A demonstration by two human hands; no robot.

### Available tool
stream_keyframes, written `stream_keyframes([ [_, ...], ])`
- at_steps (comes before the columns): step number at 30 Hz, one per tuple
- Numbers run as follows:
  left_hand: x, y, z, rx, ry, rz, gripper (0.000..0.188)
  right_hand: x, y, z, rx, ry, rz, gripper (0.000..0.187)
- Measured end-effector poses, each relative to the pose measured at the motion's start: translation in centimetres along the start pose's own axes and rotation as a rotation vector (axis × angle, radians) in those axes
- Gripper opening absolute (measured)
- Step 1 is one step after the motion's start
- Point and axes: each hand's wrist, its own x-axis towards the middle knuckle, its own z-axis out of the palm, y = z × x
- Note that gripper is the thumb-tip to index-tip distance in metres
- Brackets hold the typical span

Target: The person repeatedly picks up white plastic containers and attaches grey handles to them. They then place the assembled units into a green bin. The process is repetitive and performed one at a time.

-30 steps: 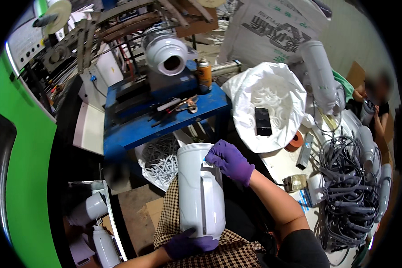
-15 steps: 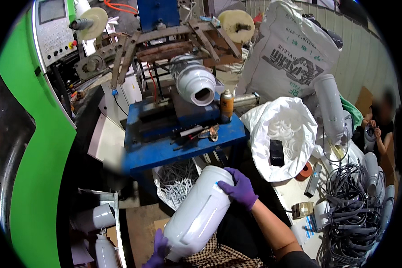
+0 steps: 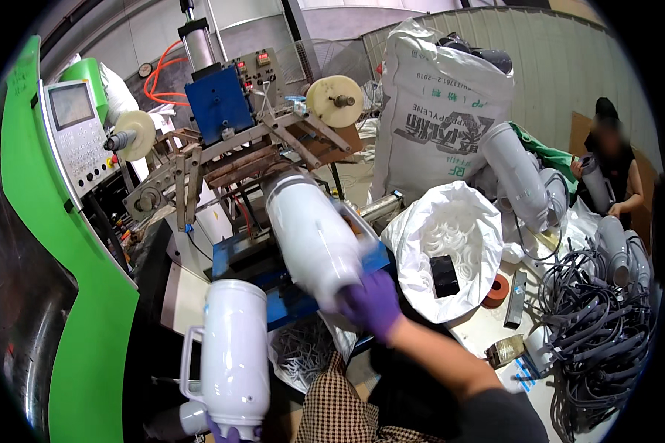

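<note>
Upright at the lower left stands a glossy white plastic flask shell [image 3: 235, 347] with a side handle and a narrower lower end. My left hand [image 3: 227, 434], in a purple glove, grips it from below; most of that hand is cut off by the picture's edge. My right hand [image 3: 374, 304], also gloved in purple, is closed around the narrow end of a second white flask shell [image 3: 310, 232]. This one lies tilted over the blue bench [image 3: 277, 314], its far end under the metal arms of the press [image 3: 225, 111]. Motion smears its near end.
Right of the bench, a white sack [image 3: 484, 236] of clear rings holds a black phone-like slab [image 3: 444, 276]. Dark straps [image 3: 591, 332] heap at the far right. Below the bench sits a bag of grey pieces [image 3: 303, 354]. A green machine [image 3: 89, 332] flanks the left; another person [image 3: 609, 170] sits far right.
My right hand has let go of the first shell and taken the one at the press, now nearer me. The first shell has shifted left and turned upright in my left hand.
</note>
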Motion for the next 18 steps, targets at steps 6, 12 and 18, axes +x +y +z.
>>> stream_keyframes([
  [6, 14.0, 6.0, 4.3, -0.729, -0.02, -0.103, 0.088, -24.2, -6.8, -16.8, 0.106, -0.169, -0.157, 0.035],
  [12, 17.3, 17.3, 17.3, 0.456, 0.049, 0.623, 0.09, -31.4, -9.2, -17.7, 0.331, -0.415, 0.144, 0.031],
  [18, 28.4, 23.7, 27.9, 0.95, -0.189, 0.444, 0.088, -30.3, -7.1, -18.1, 0.542, -0.527, 0.022, 0.023],
])
